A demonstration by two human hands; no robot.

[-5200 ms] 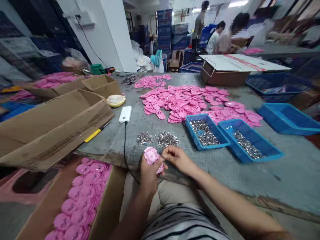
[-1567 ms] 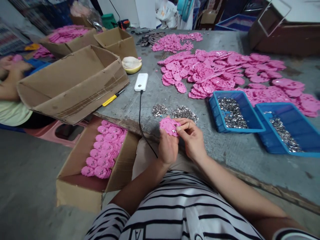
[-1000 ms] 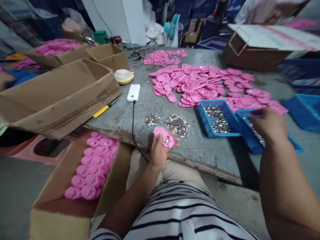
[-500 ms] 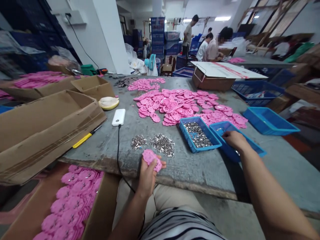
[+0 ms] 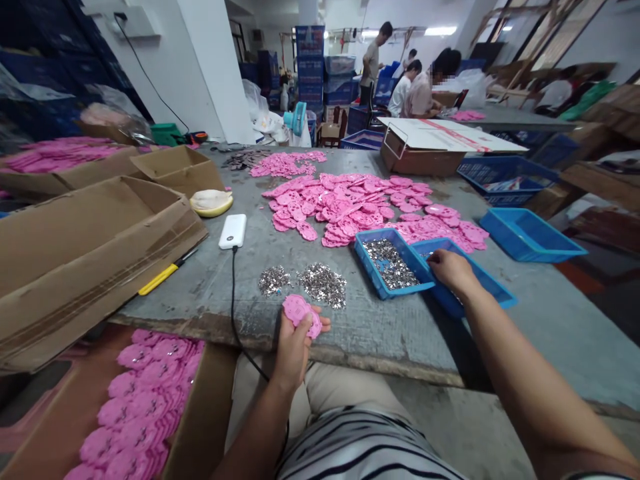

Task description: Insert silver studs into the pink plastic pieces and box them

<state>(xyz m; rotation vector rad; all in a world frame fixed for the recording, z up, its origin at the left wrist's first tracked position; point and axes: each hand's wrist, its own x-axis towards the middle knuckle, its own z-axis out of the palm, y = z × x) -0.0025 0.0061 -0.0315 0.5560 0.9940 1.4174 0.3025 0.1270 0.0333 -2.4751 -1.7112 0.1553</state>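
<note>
Pink discs (image 5: 133,415) in the carton (image 5: 203,407) are cut off below. Left hand (image 5: 291,348) grips 1 pink piece (image 5: 296,309), partly under the thumb. Right hand (image 5: 454,270) partly hides 1 blue tray (image 5: 486,280); what its fingers hold, I cannot tell. Behind, this tray blocks part of 1 pink heap (image 5: 350,203).

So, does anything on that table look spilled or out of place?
Perhaps two things. A yellow, rind-like bowl near the cardboard boxes looks out of keeping with the pink pieces. Two heaps of silvery bits lie loose on the tabletop, though others sit in blue trays; they look gathered rather than spilled.
</note>
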